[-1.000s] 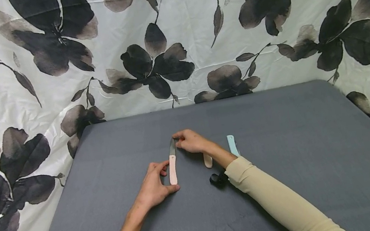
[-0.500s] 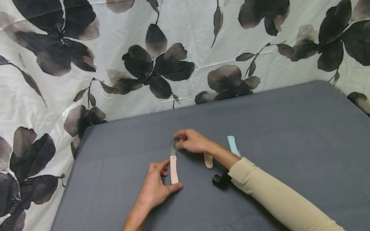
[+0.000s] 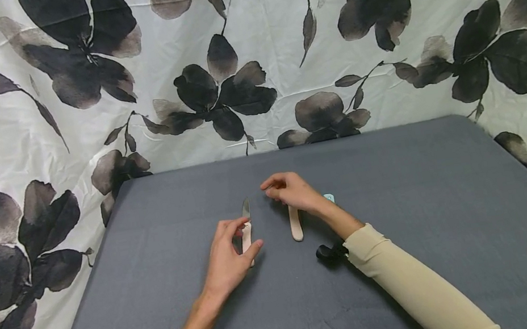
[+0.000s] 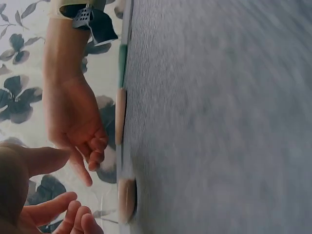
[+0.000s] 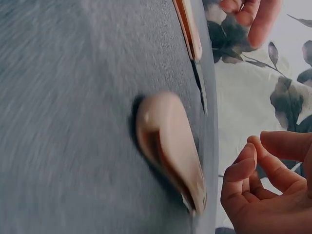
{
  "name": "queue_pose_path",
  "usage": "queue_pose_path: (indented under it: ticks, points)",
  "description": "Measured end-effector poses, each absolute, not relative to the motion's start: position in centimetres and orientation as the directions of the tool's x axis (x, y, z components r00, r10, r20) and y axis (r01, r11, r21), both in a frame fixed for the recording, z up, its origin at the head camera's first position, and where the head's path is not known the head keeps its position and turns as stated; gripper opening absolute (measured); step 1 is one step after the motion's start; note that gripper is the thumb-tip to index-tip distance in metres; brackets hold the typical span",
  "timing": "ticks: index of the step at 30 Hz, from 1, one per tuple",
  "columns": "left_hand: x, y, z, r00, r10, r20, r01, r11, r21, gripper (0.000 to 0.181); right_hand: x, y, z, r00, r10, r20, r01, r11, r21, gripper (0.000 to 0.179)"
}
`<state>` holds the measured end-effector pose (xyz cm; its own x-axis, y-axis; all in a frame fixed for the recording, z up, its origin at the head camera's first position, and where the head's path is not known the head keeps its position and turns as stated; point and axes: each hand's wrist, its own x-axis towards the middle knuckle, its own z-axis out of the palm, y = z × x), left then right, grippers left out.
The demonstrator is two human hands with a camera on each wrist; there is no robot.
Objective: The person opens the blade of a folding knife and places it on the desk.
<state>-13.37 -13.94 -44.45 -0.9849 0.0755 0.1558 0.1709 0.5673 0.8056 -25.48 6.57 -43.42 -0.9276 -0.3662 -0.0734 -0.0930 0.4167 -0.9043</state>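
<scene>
On the far left, at 7 to 8 o'clock from the pink knife (image 3: 246,230), hangs the left hand (image 3: 227,259), thumb and fingers wide apart. It holds nothing; in the left wrist view it is apart from the knife. The pink knife lies on the grey table (image 3: 173,213), blade out, tip toward 12 o'clock. At its 3 o'clock, well apart, is the beige handle (image 3: 296,224); its upper end is hidden in the head view. Over that end, at 2 o'clock from the pink knife, is the right hand (image 3: 293,191), fingers loosely bent, thumb near the fingertips, without anything between. Last, at 2 o'clock from the beige handle, the light-blue handle (image 3: 329,198) is mostly covered by the right arm.

I judge the step as unfolding, which seems done for the pink knife. The next move would call for spreading the right fingers before taking the beige handle, away from any edge.
</scene>
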Motion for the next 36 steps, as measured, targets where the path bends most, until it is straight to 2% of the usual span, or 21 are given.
queue_pose_path:
  ticks: [7,16,25,36]
  points:
    - [-13.5,-12.5,-44.5,-0.976,0.092,0.197,0.215,0.557,0.802,0.052,-25.3,8.6,-43.1,-0.941,-0.332,-0.074,-0.088,0.447,-0.89,0.029]
    - [-13.7,-11.1,-44.8,-0.969,0.155,0.194,0.248,0.566,0.786,0.05,-24.6,9.8,-41.9,-0.938,-0.342,-0.045,-0.171,0.575,-0.8,0.028]
    - [-14.2,-9.6,-44.6,-0.956,0.244,0.162,0.278,0.587,0.76,0.05,-24.4,10.8,-41.5,-0.937,-0.328,-0.119,-0.153,0.693,-0.705,0.027]
    - [-14.1,-8.8,-44.6,-0.954,0.29,0.078,0.252,0.631,0.733,0.058,-23.9,10.6,-42.1,-0.905,-0.348,-0.246,-0.089,0.72,-0.688,0.029]
